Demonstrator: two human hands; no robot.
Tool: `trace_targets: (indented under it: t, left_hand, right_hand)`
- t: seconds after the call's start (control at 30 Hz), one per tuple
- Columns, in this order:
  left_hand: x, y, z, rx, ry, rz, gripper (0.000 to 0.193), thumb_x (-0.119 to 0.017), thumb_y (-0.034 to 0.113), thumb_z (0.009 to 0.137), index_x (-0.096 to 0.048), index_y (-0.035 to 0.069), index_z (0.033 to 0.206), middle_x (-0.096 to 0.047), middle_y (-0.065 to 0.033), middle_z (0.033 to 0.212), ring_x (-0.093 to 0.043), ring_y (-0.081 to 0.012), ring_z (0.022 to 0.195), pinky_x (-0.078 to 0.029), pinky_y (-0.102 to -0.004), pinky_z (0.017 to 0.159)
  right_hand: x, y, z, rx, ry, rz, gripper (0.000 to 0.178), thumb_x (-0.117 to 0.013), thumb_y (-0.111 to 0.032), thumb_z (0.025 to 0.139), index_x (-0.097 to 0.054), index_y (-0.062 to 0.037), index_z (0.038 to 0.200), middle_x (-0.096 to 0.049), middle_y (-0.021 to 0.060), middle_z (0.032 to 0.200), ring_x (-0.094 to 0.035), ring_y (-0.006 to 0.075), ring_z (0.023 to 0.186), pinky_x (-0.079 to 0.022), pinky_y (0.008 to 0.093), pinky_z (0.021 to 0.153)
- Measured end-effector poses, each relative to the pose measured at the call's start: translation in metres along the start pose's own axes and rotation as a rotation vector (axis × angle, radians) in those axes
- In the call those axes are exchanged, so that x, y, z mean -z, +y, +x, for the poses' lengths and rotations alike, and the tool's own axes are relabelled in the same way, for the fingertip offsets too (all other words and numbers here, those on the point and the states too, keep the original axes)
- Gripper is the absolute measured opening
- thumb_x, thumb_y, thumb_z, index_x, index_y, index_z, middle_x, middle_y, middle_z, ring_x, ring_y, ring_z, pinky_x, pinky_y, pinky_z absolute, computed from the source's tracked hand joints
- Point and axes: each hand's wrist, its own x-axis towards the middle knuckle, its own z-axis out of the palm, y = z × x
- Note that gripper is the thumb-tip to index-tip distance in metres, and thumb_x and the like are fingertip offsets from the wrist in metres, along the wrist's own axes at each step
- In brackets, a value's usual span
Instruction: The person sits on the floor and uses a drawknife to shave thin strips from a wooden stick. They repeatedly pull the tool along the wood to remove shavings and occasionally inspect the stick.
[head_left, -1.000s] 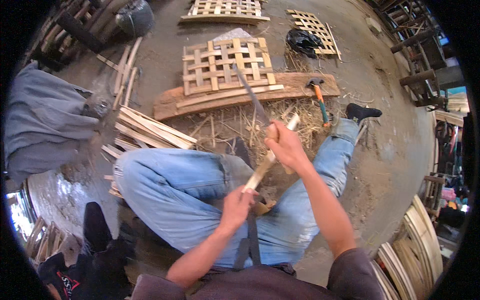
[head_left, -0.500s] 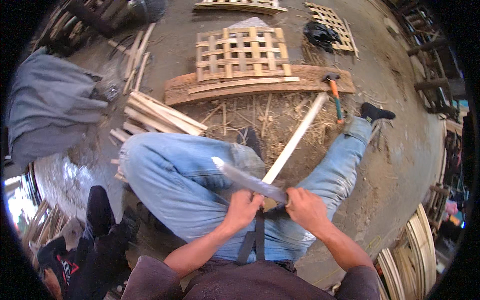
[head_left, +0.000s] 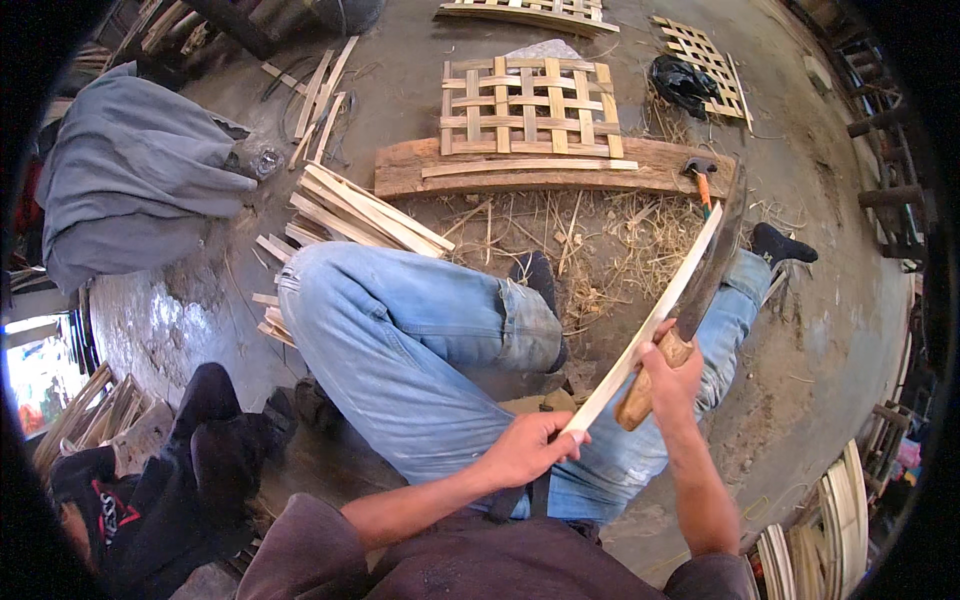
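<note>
Toward three o'clock, holding a long, flat, pale wooden strip slantwise, pinched at its near end by the left hand's closed grip. At four, gripping a long, dark-bladed knife with a brown wooden handle firmly in the right hand, probably beside the strip for easy control. Unlike half a second ago, now aimed toward one o'clock, not across the strip toward ten.

- Your left hand covers the near end of the wooden strip
- Your right hand hides part of the knife handle
- The hammer has its lower end hidden from you
- Your bent knee partly hides the slats
- The upper edge cuts off the farthest lattice panel
</note>
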Motion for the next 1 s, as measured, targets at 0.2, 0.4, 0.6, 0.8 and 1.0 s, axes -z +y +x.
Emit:
trace_targets:
  t: [0.2,0.4,0.6,0.8,1.0]
  left_hand:
    - [0.003,-0.009,0.005,0.176,-0.224,-0.607,0.037,-0.044,0.024,0.099,-0.048,0.001,0.127,-0.047,0.0028,0.080,-0.042,-0.0057,0.067,-0.038,-0.0219,0.058]
    - [0.011,0.002,0.003,0.243,0.004,-0.572,0.030,-0.040,0.029,0.102,-0.053,0.002,0.106,-0.032,0.0084,0.068,-0.027,-0.0017,0.054,-0.026,-0.0195,0.047]
    - [0.014,0.001,-0.006,0.239,0.089,-0.314,0.039,-0.039,0.037,0.104,-0.054,0.003,0.092,-0.032,0.0079,0.062,-0.027,-0.0026,0.050,-0.023,-0.0213,0.044]
    - [0.012,0.005,-0.018,0.269,0.035,-0.423,0.040,-0.038,0.038,0.104,-0.051,0.005,0.085,-0.033,0.0071,0.062,-0.028,-0.0030,0.052,-0.024,-0.0212,0.044]
    - [0.010,-0.002,-0.028,0.272,0.051,-0.374,0.040,-0.039,0.039,0.103,-0.051,0.006,0.084,-0.036,0.0061,0.063,-0.031,-0.0033,0.052,-0.025,-0.0217,0.045]
  right_hand:
    - [-0.032,0.028,0.004,-0.016,0.101,-0.196,0.048,-0.070,-0.009,0.084,-0.044,0.0070,0.121,-0.065,0.0115,0.100,-0.064,0.0186,0.085,-0.052,0.0306,0.080]
    - [-0.007,-0.020,-0.013,0.165,-0.245,-0.939,0.030,-0.065,-0.017,0.084,-0.054,-0.0020,0.108,-0.067,0.0138,0.091,-0.067,0.0326,0.078,-0.053,0.0419,0.072]
    - [0.012,-0.014,-0.032,0.529,-0.523,-1.354,0.024,-0.065,-0.014,0.076,-0.056,-0.0053,0.097,-0.062,0.0131,0.079,-0.066,0.0305,0.071,-0.053,0.0419,0.062]
    - [0.009,-0.021,-0.028,0.448,-0.451,-1.288,0.020,-0.063,-0.013,0.077,-0.054,-0.0051,0.094,-0.062,0.0133,0.078,-0.066,0.0315,0.068,-0.053,0.0442,0.058]
    - [0.011,-0.024,-0.023,0.333,-0.471,-1.197,0.018,-0.060,-0.014,0.082,-0.052,-0.0037,0.095,-0.063,0.0196,0.082,-0.064,0.0383,0.067,-0.052,0.0473,0.058]
